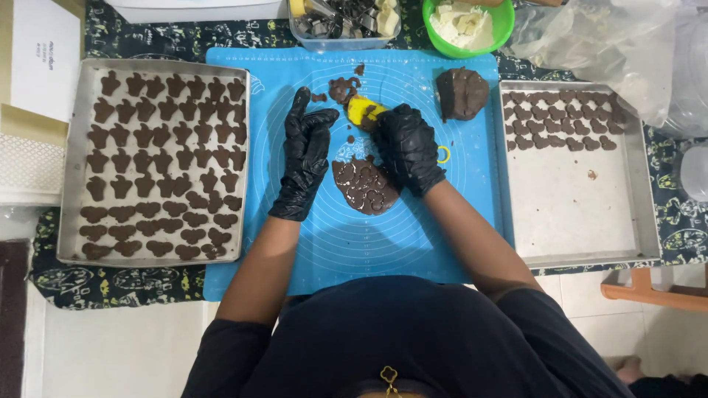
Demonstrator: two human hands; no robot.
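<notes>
- The blue mat [413,250] lies under my hands, on a dark patterned cloth [110,284].
- At 9 o'clock the left tray [70,162] is nearly full of brown cut-out shapes in rows.
- At 3 o'clock the right tray [575,214] has cut-outs only along its far edge; the rest is bare.
- At 12 o'clock sit a clear tub [343,26] of metal cutters and a green bowl [464,26] of pale lumps.
- A dough ball [462,92] rests on the mat at 1 o'clock.
- The rolled dough [365,188], scored with cutter marks, lies at mat centre between my wrists.
- My left hand [306,151], in a black glove, lies flat with fingers loosely together, just beside the rolled dough.
- My right hand [405,144], gloved too, is curled, pinching a yellow cutter [363,110] at 12 o'clock of the dough.
- Small scraps [343,88] lie past the cutter.
</notes>
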